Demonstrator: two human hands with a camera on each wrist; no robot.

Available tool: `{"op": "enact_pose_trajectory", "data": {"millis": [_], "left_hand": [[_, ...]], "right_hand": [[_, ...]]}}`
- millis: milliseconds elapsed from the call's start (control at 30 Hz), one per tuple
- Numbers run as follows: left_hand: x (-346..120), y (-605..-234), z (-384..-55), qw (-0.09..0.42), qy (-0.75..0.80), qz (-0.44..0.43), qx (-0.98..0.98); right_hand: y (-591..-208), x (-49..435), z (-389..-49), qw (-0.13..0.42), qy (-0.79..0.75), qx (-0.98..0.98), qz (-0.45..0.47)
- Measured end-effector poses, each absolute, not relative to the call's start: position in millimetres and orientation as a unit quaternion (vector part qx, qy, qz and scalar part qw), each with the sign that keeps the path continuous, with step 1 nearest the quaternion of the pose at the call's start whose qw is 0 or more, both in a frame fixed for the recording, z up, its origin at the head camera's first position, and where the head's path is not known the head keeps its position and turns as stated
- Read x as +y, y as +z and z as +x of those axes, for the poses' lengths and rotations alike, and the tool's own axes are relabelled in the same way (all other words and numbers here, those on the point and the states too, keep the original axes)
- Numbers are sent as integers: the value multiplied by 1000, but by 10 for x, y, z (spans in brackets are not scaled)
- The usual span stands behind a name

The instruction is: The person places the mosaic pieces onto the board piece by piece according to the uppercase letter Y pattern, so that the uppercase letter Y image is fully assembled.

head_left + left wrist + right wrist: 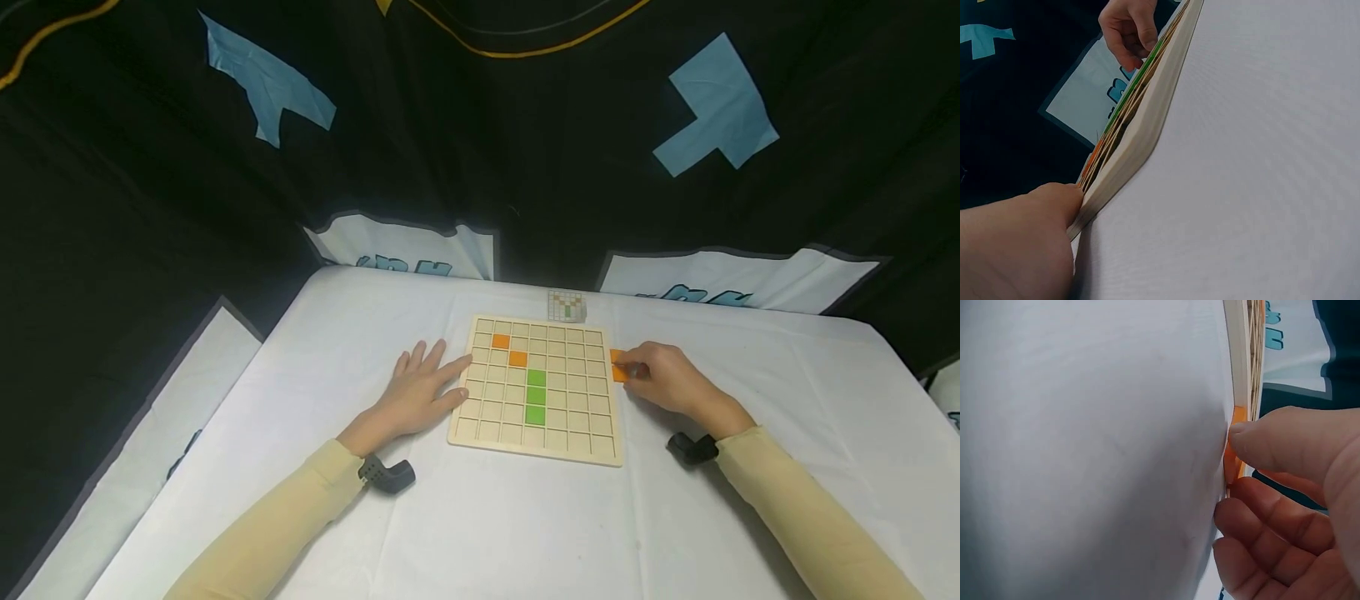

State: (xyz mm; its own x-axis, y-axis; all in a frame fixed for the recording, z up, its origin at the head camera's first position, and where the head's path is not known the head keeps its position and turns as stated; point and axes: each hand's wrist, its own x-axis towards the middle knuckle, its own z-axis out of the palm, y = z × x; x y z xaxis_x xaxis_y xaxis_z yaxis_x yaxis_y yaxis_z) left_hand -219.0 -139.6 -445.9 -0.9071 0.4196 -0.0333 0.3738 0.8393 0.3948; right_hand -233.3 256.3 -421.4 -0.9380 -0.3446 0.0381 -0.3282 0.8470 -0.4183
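A square light-wood grid board [577, 383] lies on the white table in the head view. On it, two orange tiles [500, 341] run diagonally down to a short column of green tiles [536, 396]. My left hand [413, 393] rests at the board's left edge, fingers spread, with thumb and index finger against it; the left wrist view shows the thumb [1054, 200] at the wooden side. Just past the right edge, my right hand [663, 377] pinches at loose orange tiles [618, 374]. In the right wrist view the thumb presses an orange tile [1233, 464] beside the board, other fingers curled.
Behind the board's far edge sits a small clear piece with a coloured grid pattern [566, 307]. White cloth [540, 533] covers the table. A black curtain [480, 150] with blue tape pieces [720, 108] hangs behind it. Black wrist mounts [390, 477] are on both arms.
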Motion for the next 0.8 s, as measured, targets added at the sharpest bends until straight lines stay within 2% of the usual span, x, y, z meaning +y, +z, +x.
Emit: {"op": "enact_pose_trajectory", "data": {"millis": [800], "left_hand": [[-1398, -4473, -2197, 60, 195, 206, 957]], "right_hand": [[-4245, 2485, -2360, 22, -210, 959, -191]]}}
